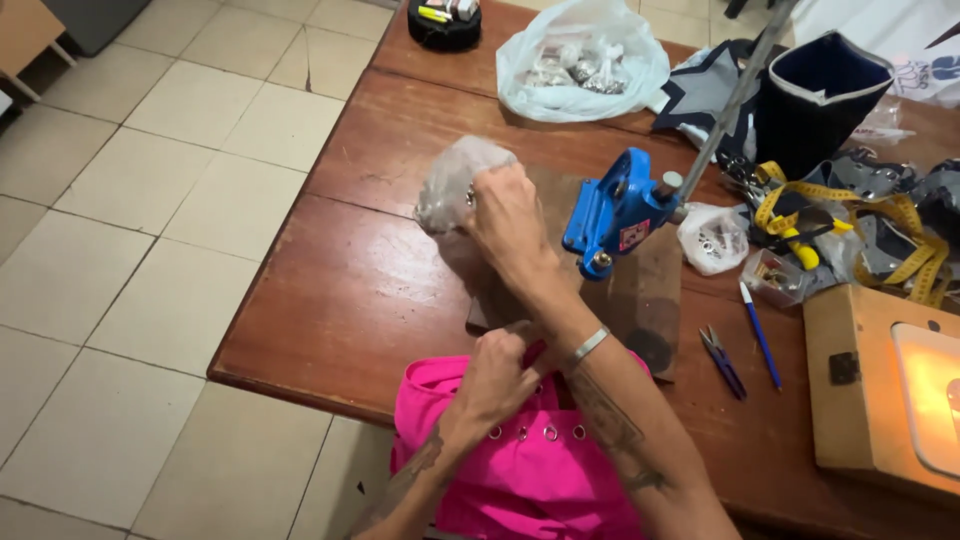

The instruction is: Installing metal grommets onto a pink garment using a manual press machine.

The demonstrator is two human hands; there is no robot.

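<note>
Crinkled clear plastic fills my right hand (508, 212): I have its fingers closed around the top of a small bag (455, 180), cloudy and puffed, held just above the counter (340, 290). A thin silver bracelet (588, 345) sits on that wrist. My left hand (497, 378) is closed too, pinching the edge of the pink fabric (520, 460) at the counter's near edge; the cloth is bright, matte and soft, with a row of small metal eyelets (549, 432) along its top.

Just right of the bag stands a blue press (615, 212), cast metal with a glossy painted body and a long grey lever (735, 95) slanting up and away. It rests on a dark, worn wooden board (640, 300) lying flat on the counter, which is reddish-brown wood with a scuffed sheen.

Further right lie small snips (722, 360) and a blue pen (760, 335), side by side, then a pale wooden box (880, 390) with a glowing panel. Behind them a yellow tape measure (890, 230) loops over a heap of clutter, near a small clear bag of metal rings (712, 238). At the far edge sits a bigger white plastic bag (585, 60) and a round black tin (444, 22). Pale square tiles cover the floor (150, 250).
</note>
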